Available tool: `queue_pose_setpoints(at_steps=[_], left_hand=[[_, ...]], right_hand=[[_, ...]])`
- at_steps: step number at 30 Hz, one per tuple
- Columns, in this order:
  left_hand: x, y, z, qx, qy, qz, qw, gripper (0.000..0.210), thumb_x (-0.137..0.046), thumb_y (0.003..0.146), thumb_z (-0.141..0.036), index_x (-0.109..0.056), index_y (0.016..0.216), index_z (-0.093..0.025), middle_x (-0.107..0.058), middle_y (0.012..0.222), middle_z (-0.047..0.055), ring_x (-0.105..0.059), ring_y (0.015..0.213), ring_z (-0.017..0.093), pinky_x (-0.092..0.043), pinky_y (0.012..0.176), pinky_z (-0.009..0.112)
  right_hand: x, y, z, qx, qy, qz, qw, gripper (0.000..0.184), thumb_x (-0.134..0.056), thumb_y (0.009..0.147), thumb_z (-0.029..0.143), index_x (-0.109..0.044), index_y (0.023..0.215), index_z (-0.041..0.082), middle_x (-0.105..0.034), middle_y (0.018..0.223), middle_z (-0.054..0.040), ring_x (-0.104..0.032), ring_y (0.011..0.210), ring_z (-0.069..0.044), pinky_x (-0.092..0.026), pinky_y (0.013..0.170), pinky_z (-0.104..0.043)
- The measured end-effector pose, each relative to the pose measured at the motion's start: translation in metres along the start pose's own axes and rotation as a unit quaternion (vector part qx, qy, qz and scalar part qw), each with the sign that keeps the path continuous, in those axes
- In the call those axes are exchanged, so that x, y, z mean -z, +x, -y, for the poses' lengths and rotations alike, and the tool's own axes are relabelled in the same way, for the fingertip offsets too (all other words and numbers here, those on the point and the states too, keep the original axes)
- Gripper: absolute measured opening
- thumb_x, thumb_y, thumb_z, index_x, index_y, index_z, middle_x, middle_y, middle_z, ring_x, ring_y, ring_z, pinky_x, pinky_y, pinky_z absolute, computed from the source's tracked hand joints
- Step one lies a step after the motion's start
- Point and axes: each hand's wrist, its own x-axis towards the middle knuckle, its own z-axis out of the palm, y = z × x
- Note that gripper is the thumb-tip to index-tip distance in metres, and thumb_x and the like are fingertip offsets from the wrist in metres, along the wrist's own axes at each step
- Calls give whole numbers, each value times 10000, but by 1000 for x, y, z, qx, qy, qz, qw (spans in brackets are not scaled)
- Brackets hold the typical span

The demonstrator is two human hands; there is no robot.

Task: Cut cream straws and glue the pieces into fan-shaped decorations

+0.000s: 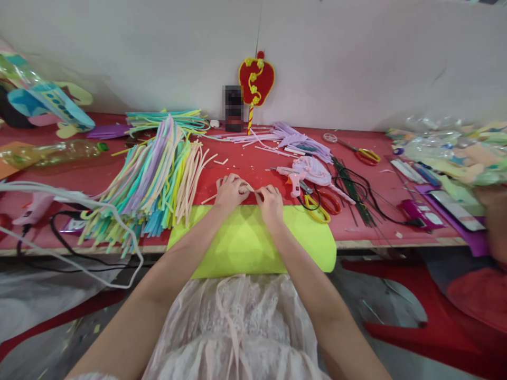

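My left hand (231, 193) is closed on a cream pipe cleaner (248, 187), part of which looks coiled under the fingers. Just to the right, my right hand (270, 203) pinches the same pipe cleaner near its other end. Both hands are above the near part of the red table, at the edge of a bright yellow-green sheet (253, 237) that hangs toward my lap. Left of the hands lies a large bundle of pastel pipe cleaners (146, 174), with cream ones (192, 179) nearest. A pink glue gun (295, 179) lies to the right of my right hand.
Yellow- and red-handled scissors (317, 208) lie beside dark green stems (352, 190). A red fan-shaped craft piece (256, 82) stands against the wall. White cable (134, 253) loops over the left table edge. Another person's arm (495, 227) is at the far right.
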Motion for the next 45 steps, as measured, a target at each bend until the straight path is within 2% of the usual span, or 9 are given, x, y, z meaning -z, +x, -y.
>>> queue_pose_setpoints(at_steps=[30,37,45], left_hand=[[0,0,1,-6,-1,1,1000,248,-585,765,-351,-627,999,-278,-541,1104,42,-473,1049,235,-251,970,410],[0,1,-1,3,-1,-1,1000,367,-603,752,-341,-536,1103,-256,-567,1126,57,-480,1060,249,-241,982,413],[5,0,-4,-1,-7,-1,1000,326,-579,770,-359,-542,1076,-256,-564,1126,55,-476,1074,246,-245,988,411]], right_hand=[[-1,-2,2,-1,-5,-6,1000,199,-436,897,246,-625,908,183,-573,900,-90,-482,864,-227,-371,800,-350],[0,-1,2,-2,-4,-2,1000,180,-457,884,227,-628,922,183,-578,910,-90,-488,873,-227,-373,805,-347],[0,-1,2,-1,1,-4,1000,190,-446,887,228,-627,923,184,-578,906,-93,-488,876,-230,-373,805,-353]])
